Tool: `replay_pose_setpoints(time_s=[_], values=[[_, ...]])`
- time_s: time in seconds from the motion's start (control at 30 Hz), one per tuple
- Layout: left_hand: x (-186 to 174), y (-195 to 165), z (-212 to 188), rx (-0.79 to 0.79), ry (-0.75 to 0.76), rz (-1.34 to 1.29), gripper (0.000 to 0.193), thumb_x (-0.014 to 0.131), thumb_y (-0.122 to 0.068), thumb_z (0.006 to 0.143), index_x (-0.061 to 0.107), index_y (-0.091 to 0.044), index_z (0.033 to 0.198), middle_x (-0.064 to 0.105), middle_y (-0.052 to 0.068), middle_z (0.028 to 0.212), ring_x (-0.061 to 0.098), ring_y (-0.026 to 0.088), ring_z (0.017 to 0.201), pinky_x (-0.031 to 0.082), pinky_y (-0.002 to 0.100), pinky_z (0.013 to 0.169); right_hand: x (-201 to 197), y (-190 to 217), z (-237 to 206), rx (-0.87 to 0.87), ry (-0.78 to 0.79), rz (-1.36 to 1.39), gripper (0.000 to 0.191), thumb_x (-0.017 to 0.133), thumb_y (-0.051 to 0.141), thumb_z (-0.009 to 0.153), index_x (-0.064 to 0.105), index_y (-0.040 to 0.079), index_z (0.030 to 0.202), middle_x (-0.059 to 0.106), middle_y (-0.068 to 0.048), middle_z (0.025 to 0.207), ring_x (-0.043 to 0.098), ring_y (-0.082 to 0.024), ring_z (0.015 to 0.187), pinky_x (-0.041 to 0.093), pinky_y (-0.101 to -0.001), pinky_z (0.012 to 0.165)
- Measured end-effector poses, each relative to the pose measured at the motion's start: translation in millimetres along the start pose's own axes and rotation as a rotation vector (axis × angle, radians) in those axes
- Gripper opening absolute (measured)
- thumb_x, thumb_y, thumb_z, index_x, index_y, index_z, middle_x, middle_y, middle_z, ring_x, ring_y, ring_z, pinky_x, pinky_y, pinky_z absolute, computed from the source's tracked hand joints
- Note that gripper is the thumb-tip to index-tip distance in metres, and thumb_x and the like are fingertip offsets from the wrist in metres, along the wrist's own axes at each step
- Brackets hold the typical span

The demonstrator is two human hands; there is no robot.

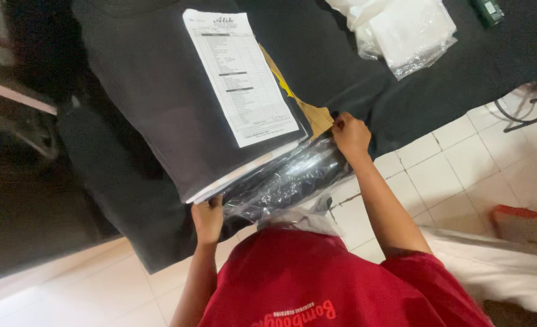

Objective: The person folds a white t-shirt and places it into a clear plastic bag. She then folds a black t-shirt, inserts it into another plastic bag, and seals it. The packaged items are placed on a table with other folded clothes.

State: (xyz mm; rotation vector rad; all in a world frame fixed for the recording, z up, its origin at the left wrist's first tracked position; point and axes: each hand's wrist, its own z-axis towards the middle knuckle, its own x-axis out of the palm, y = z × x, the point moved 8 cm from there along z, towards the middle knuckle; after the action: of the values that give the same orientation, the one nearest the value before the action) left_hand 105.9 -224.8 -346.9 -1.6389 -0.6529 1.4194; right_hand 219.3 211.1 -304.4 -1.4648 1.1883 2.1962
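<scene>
Left hand (207, 219): my fingers are pinched shut on the near edge of the clear plastic bag (283, 178).
Right hand (351, 134): clamped on the bag's far corner.
Bag: glossy, crinkled film over dark cloth, at the table's edge.
Stack: folded black garment (153, 91) with a flat printed sheet (241, 75) on top.
Room: white tiled floor (450, 175) beside me.

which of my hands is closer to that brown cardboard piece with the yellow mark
Right. The right hand is right beside the brown cardboard piece; the left hand grips the clear plastic bag, farther away.
</scene>
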Motion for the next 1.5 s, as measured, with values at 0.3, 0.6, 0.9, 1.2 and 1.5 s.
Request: replay_pose_setpoints(time_s=[0.3,0.6,0.9,1.2,1.5], values=[[-6,-25,14,0.172,-0.104,-0.07,0.03,0.067,-0.001,0.086,0.064,0.008,0.114,0.071,0.025,0.106,0.068,0.038,0.1,0.051,0.039,0.088,6,82,60,-0.224,0.04,0.025,0.019,0.077,0.025,0.089,0.071,0.007,0.09,0.073,-0.018,0.084,0.07,-0.04,0.082,0.054,-0.0481,0.069],[-6,-11,9,-0.202,0.047,-0.225,0.024,0.073,-0.01,0.09,0.069,0.003,0.11,0.066,0.01,0.072,0.056,0.015,0.058,0.045,0.035,0.054,-15,94,51,-0.331,0.241,0.377,0.014,0.074,0.011,0.087,0.07,0.001,0.096,0.073,-0.015,0.085,0.071,-0.028,0.077,0.054,-0.0389,0.068],[9,6,1,-0.288,0.18,-0.62,0.023,0.069,-0.013,0.094,0.066,0.004,0.109,0.066,0.005,0.081,0.058,0.011,0.063,0.049,0.029,0.053,-29,44,26,0.005,0.418,0.927,0.018,0.071,0.004,0.097,0.068,0.0,0.114,0.069,-0.004,0.097,0.064,-0.013,0.088,0.051,-0.0264,0.078],[6,27,-16,-0.346,0.276,-0.94,0.044,0.066,-0.013,0.09,0.057,0.003,0.129,0.065,0.011,0.106,0.069,0.02,0.097,0.061,0.036,0.084,-43,163,-128,-0.654,0.366,0.588,0.016,0.069,0.006,0.096,0.074,0.005,0.112,0.077,-0.01,0.106,0.076,-0.025,0.093,0.059,-0.0345,0.082],[7,34,-28,-0.322,0.158,-0.906,0.039,0.063,-0.013,0.096,0.056,0.004,0.131,0.069,0.013,0.111,0.07,0.018,0.097,0.059,0.03,0.084,61,281,-196,-1.025,0.396,0.09,0.054,0.072,0.014,0.086,0.062,0.005,0.138,0.074,-0.016,0.106,0.074,-0.028,0.075,0.058,-0.0358,0.057]])
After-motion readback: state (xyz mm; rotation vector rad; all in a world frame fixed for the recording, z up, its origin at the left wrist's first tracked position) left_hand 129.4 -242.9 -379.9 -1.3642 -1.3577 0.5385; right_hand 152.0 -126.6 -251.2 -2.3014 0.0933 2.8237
